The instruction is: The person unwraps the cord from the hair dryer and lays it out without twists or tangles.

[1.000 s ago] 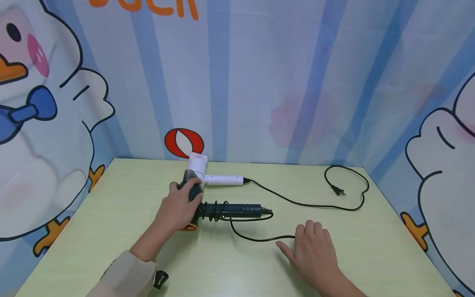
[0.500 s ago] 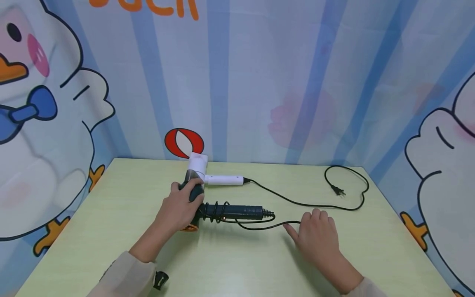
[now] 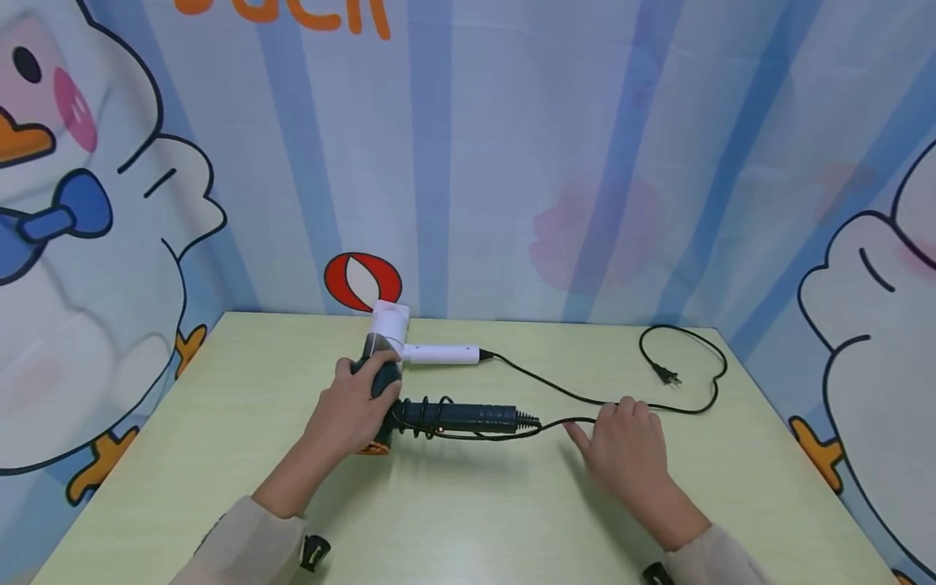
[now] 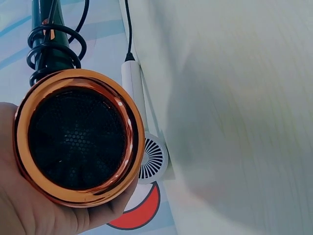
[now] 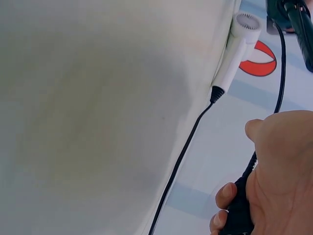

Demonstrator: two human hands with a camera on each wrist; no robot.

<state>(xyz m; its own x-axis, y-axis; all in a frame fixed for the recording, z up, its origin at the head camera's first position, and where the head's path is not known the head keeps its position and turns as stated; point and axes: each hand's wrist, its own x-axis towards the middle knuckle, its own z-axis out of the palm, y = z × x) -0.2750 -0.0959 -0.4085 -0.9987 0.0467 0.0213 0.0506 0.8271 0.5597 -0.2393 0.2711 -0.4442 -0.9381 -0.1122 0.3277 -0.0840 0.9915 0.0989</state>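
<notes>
My left hand (image 3: 354, 410) grips the barrel of a dark green hair dryer (image 3: 468, 418), held above the table with its handle to the right. A copper ring (image 4: 80, 199) surrounds its black mesh inlet in the left wrist view. Several turns of its black cord (image 4: 54, 47) are wound round the handle close to the barrel. The cord's free length runs from the handle to my right hand (image 3: 627, 447). In the right wrist view, curled fingers hold the black plug (image 5: 238, 210) at the cord's end; its prongs are out of sight.
A white hair dryer (image 3: 442, 354) lies behind the dark one on the pale table (image 3: 468, 520). Its black cord (image 3: 556, 387) extends right to a two-prong plug (image 3: 665, 374). A printed curtain (image 3: 483, 162) stands along the back edge.
My right hand has moved up, away from the person, with the plug, and the free cord now runs beside the handle instead of sagging below it. The left hand has barely moved.
</notes>
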